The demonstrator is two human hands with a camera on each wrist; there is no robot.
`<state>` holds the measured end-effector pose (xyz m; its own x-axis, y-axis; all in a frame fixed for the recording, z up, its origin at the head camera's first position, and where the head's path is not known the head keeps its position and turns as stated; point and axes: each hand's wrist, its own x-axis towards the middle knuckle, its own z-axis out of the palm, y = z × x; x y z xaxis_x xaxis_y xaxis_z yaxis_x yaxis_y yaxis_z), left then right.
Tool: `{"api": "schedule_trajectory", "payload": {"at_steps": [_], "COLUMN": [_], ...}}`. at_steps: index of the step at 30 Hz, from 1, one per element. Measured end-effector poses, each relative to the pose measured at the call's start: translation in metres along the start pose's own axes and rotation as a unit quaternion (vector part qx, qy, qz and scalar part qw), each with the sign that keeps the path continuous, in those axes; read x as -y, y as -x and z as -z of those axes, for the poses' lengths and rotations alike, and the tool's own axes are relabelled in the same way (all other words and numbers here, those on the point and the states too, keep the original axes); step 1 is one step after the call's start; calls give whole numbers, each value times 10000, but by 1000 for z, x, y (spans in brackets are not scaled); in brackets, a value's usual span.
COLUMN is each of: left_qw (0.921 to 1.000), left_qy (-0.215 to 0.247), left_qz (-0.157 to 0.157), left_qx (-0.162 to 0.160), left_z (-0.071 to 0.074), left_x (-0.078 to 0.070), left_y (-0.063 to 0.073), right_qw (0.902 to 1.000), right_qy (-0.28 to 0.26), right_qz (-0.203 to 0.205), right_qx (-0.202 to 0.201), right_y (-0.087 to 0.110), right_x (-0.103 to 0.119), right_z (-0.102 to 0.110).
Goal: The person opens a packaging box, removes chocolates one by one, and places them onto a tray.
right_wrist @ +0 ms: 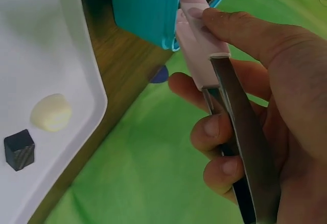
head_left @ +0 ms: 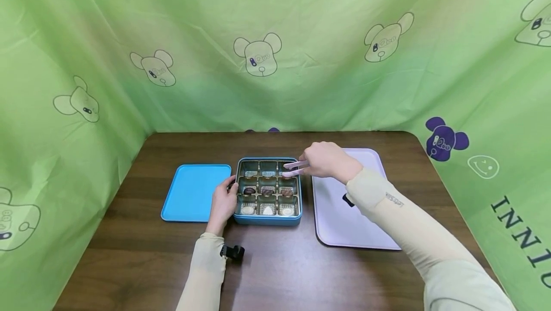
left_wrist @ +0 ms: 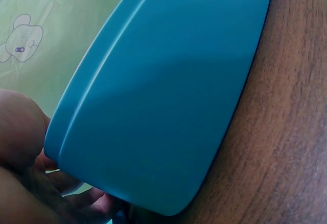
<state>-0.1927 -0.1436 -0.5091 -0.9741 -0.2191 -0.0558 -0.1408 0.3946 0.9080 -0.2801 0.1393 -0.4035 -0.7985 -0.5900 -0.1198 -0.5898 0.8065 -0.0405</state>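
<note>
The right hand [head_left: 327, 160] pinches the tongs [right_wrist: 237, 106], whose tips lie left of it at the blue box [head_left: 267, 221]'s far-right compartment; the left hand [head_left: 225, 203] grips the box's left side. The tongs look shiny metal (with pale-pink ends).

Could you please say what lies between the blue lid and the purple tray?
The compartmented box, with the left hand against it, in the head view.
</note>
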Motion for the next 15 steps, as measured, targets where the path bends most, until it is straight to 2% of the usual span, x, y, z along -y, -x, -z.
{"api": "schedule_trajectory", "payload": {"at_steps": [7, 15], "left_qw": [9998, 10000], "left_qy": [-61, 37], "left_qz": [-155, 62], "left_qx": [-94, 14], "left_z": [-2, 0], "left_x": [-1, 0], "left_y": [3, 0], "right_qw": [9993, 9963], "right_qy": [352, 811], "right_qz": [79, 7], "right_qx": [41, 269], "right_y": [-10, -25], "right_x": [9, 24], "right_z": [-1, 1]}}
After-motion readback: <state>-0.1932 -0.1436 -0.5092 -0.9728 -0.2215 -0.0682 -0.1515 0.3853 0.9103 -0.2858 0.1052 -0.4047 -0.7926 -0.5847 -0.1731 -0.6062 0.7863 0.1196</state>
